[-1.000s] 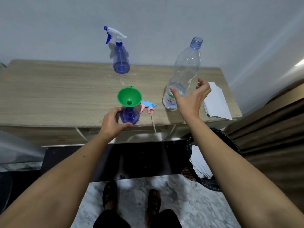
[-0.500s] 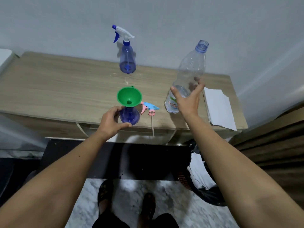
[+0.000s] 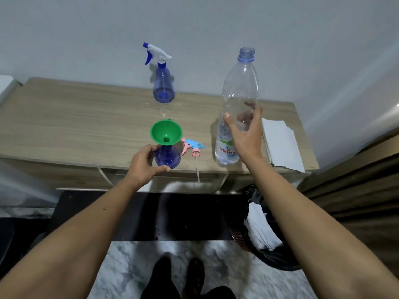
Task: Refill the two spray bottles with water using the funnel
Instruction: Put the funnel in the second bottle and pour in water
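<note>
A green funnel (image 3: 166, 133) sits in the neck of a blue spray bottle (image 3: 167, 157) at the front edge of the wooden table (image 3: 75, 126). My left hand (image 3: 144, 164) grips that bottle's body. Its pink and light-blue spray head (image 3: 192, 146) lies beside it, the tube hanging over the edge. My right hand (image 3: 243, 134) wraps around the middle of an uncapped clear water bottle (image 3: 239, 89) that stands on the table with a little water at the bottom. A second blue spray bottle (image 3: 163, 83) with its white trigger head on stands at the back by the wall.
A stack of white paper (image 3: 280, 143) lies at the table's right end. Below it on the floor stands a black-lined bin (image 3: 267, 240) with white waste. A dark panel sits under the table, and my feet are on the marble floor.
My right hand has slid up from the water bottle's lower part and closed around its middle. The left hand stays on the funnel bottle. The camera has tilted slightly.
</note>
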The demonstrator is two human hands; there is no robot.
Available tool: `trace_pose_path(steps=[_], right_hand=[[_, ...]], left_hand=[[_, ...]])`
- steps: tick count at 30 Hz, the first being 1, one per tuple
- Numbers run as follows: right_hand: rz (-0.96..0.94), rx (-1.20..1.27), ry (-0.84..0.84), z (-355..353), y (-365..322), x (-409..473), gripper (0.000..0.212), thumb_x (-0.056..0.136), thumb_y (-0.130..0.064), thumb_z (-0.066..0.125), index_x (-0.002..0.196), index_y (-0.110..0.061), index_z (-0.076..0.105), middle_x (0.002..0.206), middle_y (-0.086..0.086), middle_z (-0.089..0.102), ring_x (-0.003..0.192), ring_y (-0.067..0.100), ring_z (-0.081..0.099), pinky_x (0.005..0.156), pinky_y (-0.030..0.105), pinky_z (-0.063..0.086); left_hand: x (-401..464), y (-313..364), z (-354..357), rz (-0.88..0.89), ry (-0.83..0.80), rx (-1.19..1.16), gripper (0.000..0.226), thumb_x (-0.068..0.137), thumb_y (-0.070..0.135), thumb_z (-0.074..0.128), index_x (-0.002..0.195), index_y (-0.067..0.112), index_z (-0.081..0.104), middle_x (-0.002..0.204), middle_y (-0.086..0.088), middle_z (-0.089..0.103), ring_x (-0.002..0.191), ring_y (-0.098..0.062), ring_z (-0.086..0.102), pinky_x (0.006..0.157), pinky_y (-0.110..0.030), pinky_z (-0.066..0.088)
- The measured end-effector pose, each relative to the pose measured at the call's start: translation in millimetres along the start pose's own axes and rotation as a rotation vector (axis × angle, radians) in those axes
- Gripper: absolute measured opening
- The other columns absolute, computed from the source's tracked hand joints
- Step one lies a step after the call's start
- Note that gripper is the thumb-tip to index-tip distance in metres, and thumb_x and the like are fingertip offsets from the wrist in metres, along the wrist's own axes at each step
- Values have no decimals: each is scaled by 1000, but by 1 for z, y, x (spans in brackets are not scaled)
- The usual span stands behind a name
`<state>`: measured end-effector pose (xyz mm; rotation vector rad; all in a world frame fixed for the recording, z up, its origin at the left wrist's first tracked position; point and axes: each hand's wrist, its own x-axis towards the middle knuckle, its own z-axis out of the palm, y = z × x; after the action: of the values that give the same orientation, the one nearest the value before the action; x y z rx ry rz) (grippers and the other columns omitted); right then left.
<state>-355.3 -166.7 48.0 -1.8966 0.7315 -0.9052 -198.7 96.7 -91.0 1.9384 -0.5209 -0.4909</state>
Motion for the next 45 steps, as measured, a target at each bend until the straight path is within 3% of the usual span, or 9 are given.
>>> trace_pose_path(steps=[2, 9, 12, 18, 23, 27, 31, 35, 45], right_hand=[[-20, -17, -21, -3, -11, -5, 58, 84, -55, 78, 129, -33, 50, 107, 5, 61, 99, 21, 64, 86, 24, 54], [-64, -155, -160, 0, -39, -43, 53, 86, -52, 78, 128, -45, 47, 122, -10, 60, 101, 20, 64, 89, 49, 58], [-27, -240, -194, -2, -41, -57, 53, 86, -54, 78, 128, -40, 49, 104, -8, 65, 88, 17, 67, 83, 48, 59], [11, -379, -314, -14, -43, -76, 51, 86, -56, 77, 123, -41, 45, 93, -10, 73, 79, 11, 71, 82, 42, 61], [-4, -543, -439, -24, -44, -79, 49, 82, -62, 74, 118, -46, 46, 90, -8, 73, 81, 19, 71, 82, 46, 60], [-27, -671, -526, -31, -48, -82, 51, 81, -64, 72, 121, -45, 46, 90, -10, 72, 84, 22, 69, 84, 42, 58], [-23, -703, -557, -34, -53, -83, 50, 83, -64, 71, 121, -44, 46, 92, -10, 70, 87, 23, 68, 81, 38, 55], [-24, -752, -562, -34, -54, -83, 50, 82, -65, 69, 120, -43, 45, 90, -5, 71, 84, 26, 67, 83, 42, 58], [-31, -846, -590, -36, -62, -76, 51, 77, -66, 69, 116, -40, 47, 82, 1, 69, 85, 32, 64, 79, 43, 57]], left_hand=[[1, 1, -1, 3, -7, 2, 84, 53, 8, 102, 127, 4, 62, 125, -11, 70, 117, -24, 69, 109, -34, 53], [6, 4, -6, 15, -63, 46, 89, 54, 16, 104, 131, 13, 60, 127, -7, 68, 115, -21, 68, 106, -36, 54], [5, 2, -7, 33, -64, 70, 90, 53, 22, 105, 131, 17, 61, 126, -5, 68, 112, -21, 68, 104, -41, 57], [1, 6, -7, 71, -43, 128, 87, 55, 26, 104, 129, 10, 62, 123, -8, 67, 108, -25, 68, 99, -46, 58], [2, 3, -8, 70, -27, 117, 94, 44, 48, 96, 124, 13, 63, 121, -7, 68, 107, -25, 69, 97, -48, 58], [3, 2, -7, 72, -18, 126, 86, 48, 34, 105, 121, 12, 63, 120, -8, 68, 107, -27, 69, 97, -49, 58], [6, -3, -8, 75, -13, 107, 90, 45, 40, 102, 122, 13, 63, 121, -8, 69, 109, -27, 70, 99, -49, 58], [7, -3, -6, 73, -9, 113, 87, 49, 26, 106, 122, 10, 63, 121, -10, 68, 109, -28, 69, 100, -48, 58], [8, -5, -3, 73, -10, 96, 86, 49, 24, 106, 123, 9, 63, 123, -10, 68, 110, -27, 69, 102, -45, 57]])
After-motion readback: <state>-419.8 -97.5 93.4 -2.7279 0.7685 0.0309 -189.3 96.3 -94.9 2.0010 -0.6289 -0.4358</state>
